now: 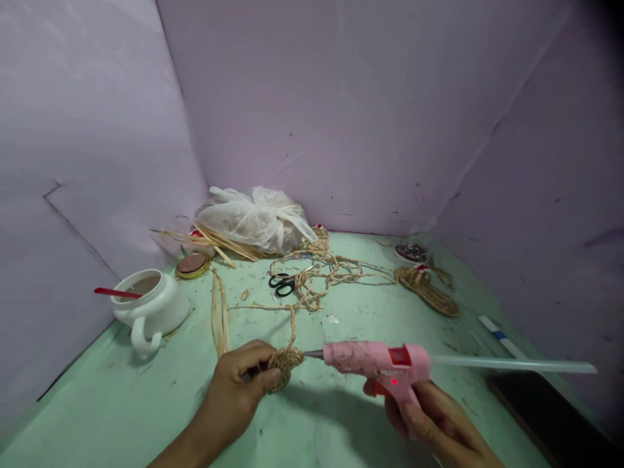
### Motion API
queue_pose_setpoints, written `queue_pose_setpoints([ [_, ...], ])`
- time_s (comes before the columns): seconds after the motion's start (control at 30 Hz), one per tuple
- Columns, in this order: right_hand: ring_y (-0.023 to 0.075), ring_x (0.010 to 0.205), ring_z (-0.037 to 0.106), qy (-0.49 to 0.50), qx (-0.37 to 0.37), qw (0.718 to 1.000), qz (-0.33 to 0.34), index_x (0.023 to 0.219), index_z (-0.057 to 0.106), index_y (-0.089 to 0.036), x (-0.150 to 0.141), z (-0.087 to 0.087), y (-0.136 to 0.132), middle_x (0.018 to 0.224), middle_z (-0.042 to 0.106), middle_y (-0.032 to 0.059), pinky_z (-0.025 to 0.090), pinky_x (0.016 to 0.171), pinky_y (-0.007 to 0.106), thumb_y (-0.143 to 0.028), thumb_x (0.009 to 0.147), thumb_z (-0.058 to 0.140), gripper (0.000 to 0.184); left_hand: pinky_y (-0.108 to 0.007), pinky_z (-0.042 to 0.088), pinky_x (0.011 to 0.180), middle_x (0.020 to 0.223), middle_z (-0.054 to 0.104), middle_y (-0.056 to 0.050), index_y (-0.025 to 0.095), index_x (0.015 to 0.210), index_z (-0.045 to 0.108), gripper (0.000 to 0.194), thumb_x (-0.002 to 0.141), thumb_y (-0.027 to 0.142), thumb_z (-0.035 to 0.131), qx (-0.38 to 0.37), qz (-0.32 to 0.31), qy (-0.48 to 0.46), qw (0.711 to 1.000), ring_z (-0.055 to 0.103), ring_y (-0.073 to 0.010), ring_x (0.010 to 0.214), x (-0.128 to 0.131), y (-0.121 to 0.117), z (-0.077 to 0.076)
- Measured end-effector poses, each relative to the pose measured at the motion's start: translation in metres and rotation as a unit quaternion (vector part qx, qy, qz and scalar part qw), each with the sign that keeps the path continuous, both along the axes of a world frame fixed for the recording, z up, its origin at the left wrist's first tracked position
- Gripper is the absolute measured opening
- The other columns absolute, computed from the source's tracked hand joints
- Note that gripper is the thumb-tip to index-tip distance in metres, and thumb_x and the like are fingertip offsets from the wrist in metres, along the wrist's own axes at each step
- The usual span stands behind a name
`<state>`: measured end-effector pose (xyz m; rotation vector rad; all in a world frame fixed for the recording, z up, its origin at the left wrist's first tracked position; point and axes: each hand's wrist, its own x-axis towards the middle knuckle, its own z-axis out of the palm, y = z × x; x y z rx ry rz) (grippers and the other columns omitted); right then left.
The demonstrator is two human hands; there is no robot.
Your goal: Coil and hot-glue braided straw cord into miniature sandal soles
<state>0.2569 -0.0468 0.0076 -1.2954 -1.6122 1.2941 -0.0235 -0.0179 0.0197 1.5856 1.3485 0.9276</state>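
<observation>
Left hand [237,383] pinches the small woven piece [284,367], thumb in front; right hand [429,416] wraps the handle of the pink glue gun [377,364], nozzle at the woven piece's edge. Woven piece sits nearer than the scissors [283,284], landmark here. Likely light, springy, grippy; hold by the flat side, clear of hot tip. White pot [158,305] left of scissors, braided cord [336,270] beside and right, woven slipper [426,290] farther right, plastic bag [258,221] behind.
</observation>
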Motion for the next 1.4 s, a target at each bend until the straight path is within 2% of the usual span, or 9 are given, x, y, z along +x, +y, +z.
queue_pose_setpoints([
  [0.3,0.0183,0.065,0.051,-0.009,0.02,1.0,-0.012,0.095,0.068,-0.025,-0.0001,0.0011,0.0006,0.07,0.055,0.0019,0.042,0.06,0.026,-0.056,0.086,0.044,0.041,-0.024,0.036,0.057,0.066,0.055,-0.002,0.015,0.068,0.067,0.024,0.076,0.035,0.058,0.007,-0.005,-0.015,1.0,0.051,-0.0144,0.062,-0.0003,-0.0018,0.0012],
  [0.5,0.0173,0.065,0.049,0.012,-0.013,0.999,-0.039,0.093,0.067,-0.024,-0.0026,0.0006,-0.0011,0.069,0.053,0.001,0.041,0.06,0.026,-0.057,0.085,0.046,0.04,-0.024,0.035,0.056,0.064,0.054,-0.001,0.015,0.067,0.067,0.021,0.076,0.033,0.058,0.019,-0.007,-0.014,1.0,0.049,-0.0134,0.061,0.0012,-0.0013,0.0012],
  [0.77,0.0176,0.066,0.047,0.01,-0.021,0.999,-0.041,0.09,0.066,-0.024,-0.0031,0.0025,-0.0022,0.072,0.054,0.0015,0.038,0.06,0.027,-0.059,0.084,0.046,0.04,-0.025,0.035,0.057,0.065,0.054,-0.002,0.015,0.066,0.066,0.023,0.077,0.034,0.058,0.008,-0.016,-0.011,1.0,0.049,-0.0142,0.062,0.0012,-0.0027,0.0025],
  [1.0,0.0164,0.062,0.045,0.006,0.005,1.0,0.007,0.087,0.063,-0.024,-0.0003,0.0005,0.001,0.067,0.048,-0.0002,0.036,0.057,0.026,-0.056,0.087,0.042,0.038,-0.025,0.035,0.058,0.064,0.052,-0.001,0.015,0.064,0.065,0.024,0.077,0.034,0.057,0.012,-0.018,-0.007,1.0,0.049,-0.0144,0.062,0.0019,-0.0022,0.0013],
  [1.4,0.0167,0.061,0.042,0.035,-0.008,0.999,-0.02,0.086,0.065,-0.022,-0.008,0.0093,-0.0015,0.065,0.046,-0.0003,0.035,0.058,0.027,-0.06,0.084,0.044,0.043,-0.025,0.036,0.059,0.066,0.055,-0.003,0.016,0.066,0.065,0.023,0.078,0.033,0.057,0.023,-0.028,0.011,0.999,0.051,-0.0156,0.064,0.0024,-0.0025,0.0017],
])
